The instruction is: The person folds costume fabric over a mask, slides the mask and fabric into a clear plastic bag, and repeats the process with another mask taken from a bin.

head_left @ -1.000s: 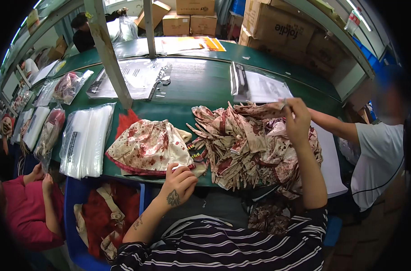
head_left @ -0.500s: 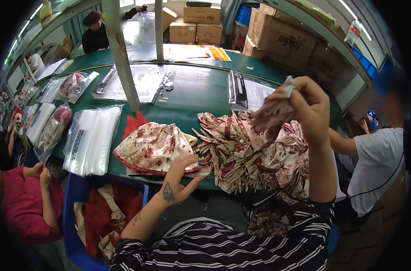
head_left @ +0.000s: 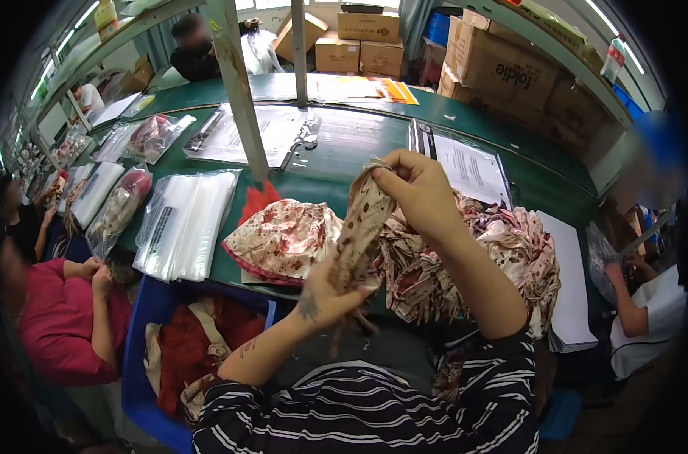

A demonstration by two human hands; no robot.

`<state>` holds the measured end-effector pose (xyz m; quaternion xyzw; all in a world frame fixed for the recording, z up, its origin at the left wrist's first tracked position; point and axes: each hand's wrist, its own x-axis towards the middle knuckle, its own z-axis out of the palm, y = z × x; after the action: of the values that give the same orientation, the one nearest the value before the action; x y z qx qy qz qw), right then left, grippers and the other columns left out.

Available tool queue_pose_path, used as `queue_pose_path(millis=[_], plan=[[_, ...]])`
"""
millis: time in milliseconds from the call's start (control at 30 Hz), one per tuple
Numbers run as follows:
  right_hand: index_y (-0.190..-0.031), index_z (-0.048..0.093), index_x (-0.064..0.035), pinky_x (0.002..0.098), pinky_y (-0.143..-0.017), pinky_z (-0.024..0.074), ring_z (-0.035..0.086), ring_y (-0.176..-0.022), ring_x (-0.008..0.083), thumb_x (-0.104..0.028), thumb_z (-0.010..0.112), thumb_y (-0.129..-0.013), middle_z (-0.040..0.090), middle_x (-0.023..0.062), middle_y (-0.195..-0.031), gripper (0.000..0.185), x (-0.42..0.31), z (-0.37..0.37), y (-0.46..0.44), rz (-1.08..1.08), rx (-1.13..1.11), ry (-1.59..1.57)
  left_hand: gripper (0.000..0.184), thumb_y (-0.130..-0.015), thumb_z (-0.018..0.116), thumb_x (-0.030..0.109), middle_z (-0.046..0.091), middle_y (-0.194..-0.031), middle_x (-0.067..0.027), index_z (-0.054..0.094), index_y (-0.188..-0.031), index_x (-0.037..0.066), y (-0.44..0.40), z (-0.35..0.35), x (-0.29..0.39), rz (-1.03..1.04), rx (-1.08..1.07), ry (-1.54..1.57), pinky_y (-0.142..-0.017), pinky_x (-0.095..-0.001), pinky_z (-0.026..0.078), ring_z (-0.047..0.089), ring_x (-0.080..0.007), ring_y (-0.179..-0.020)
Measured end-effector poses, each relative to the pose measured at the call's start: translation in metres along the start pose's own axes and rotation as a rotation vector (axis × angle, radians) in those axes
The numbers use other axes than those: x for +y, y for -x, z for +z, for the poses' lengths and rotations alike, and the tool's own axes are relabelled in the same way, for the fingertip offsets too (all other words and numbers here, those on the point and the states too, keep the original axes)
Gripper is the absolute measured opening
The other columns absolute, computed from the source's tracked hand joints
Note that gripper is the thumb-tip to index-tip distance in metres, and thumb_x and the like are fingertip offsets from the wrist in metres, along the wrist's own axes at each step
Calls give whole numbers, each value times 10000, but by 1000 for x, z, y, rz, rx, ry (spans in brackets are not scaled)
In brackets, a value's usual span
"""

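Observation:
My right hand [head_left: 416, 185] pinches the top end of a long beige cloth glove [head_left: 365, 219] with dark red-brown stains, holding it up over the table. Lower down, my left hand [head_left: 330, 299] closes around the same glove, whose end dangles blurred below it. Behind and to the right is a heaped pile of similar stained gloves [head_left: 427, 272], partly hidden by my right forearm. A stained, cream-coloured cloth piece with a dark red hem [head_left: 283, 238] lies left of my hands, red fabric [head_left: 259, 203] showing behind it.
A stack of clear plastic bags [head_left: 185, 227] lies to the left, above a blue bin [head_left: 143, 363] of red and beige cloth. White paper sheets [head_left: 567, 280] lie right of the pile. A metal post [head_left: 242, 91] rises from the table. People work on both sides.
My right hand has come down and leftward from the pile with the glove. My left hand, open before, has closed on the glove's lower part. The view has shifted slightly.

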<state>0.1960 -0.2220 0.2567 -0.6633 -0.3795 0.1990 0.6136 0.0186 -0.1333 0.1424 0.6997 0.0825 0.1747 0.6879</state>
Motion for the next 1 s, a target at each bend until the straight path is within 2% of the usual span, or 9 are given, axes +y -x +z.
queue_pose_path(millis=[67, 233, 433, 500, 533, 667, 767, 833, 1000], plan=[[-1046, 606, -33, 207, -590, 452, 571, -658, 102, -8, 619, -903, 642, 58, -789, 146, 20, 12, -4, 60, 13, -88, 583, -740, 719, -41, 653, -1096, -158, 464, -1260, 30, 15, -15, 9, 169, 281, 277, -802, -270, 552, 663, -212, -903], [-1159, 478, -111, 235, -466, 394, 552, -572, 127, 8, 629, -871, 598, 65, -714, 347, 71, 63, 9, 385, -52, -375, 522, -758, 546, -131, 602, -1081, -196, 379, -1228, 25, 12, -63, 22, 795, 591, -73, -816, -314, 523, 633, -253, -916], [-1102, 529, -84, 296, -473, 444, 584, -592, 184, -38, 538, -868, 596, 83, -724, 239, 132, 133, 36, 639, -320, -507, 370, -872, 509, -17, 618, -948, -143, 415, -1212, 94, -67, -71, 18, 141, 422, 305, -693, -268, 504, 632, -193, -747], [-1072, 553, -80, 333, -492, 471, 594, -592, 224, -46, 531, -856, 596, 88, -702, 220, 146, 141, 36, 710, -358, -600, 360, -852, 554, 34, 605, -925, -143, 460, -1196, 80, -95, -87, -29, 73, 504, -84, -691, -294, 504, 616, -195, -730], [-1072, 553, -80, 333, -492, 471, 594, -592, 224, -46, 531, -856, 596, 88, -702, 220, 149, 139, 34, 705, -360, -604, 360, -852, 554, 34, 605, -925, -143, 460, -1196, 80, -100, -90, -42, 76, 503, -90, -691, -294, 504, 616, -195, -730], [-1077, 585, -54, 418, -570, 512, 603, -600, 328, -74, 568, -822, 645, 128, -727, 257, 159, 110, 30, -26, -357, 470, 401, -799, 618, 72, 607, -880, -152, 482, -1175, 38, -111, -96, -82, 120, 517, -703, -669, -354, 490, 593, -249, -707], [-1112, 607, -32, 456, -686, 533, 635, -697, 384, -132, 614, -792, 707, 158, -875, 335, 154, 94, 2, -7, -203, 640, 418, -775, 640, 92, 591, -892, -149, 481, -1158, 36, -106, -87, -95, 206, 572, -835, -704, -377, 478, 575, -274, -751], [-1119, 619, -23, 404, -696, 537, 660, -723, 304, -120, 637, -797, 715, 141, -936, 337, 186, 94, -23, -334, 253, 832, 437, -751, 662, 112, 575, -904, -146, 480, -1140, 34, -102, -82, -100, 287, 623, -972, -738, -401, 467, 558, -298, -794], [-1125, 622, -23, 390, -679, 522, 636, -719, 276, -98, 645, -779, 682, 129, -931, 355, 218, 100, -61, 156, 31, 631, 349, -744, 675, 145, 539, -892, -114, 496, -1029, 52, -108, -83, -99, 483, 715, -1328, -759, -390, 438, 501, -304, -779]])
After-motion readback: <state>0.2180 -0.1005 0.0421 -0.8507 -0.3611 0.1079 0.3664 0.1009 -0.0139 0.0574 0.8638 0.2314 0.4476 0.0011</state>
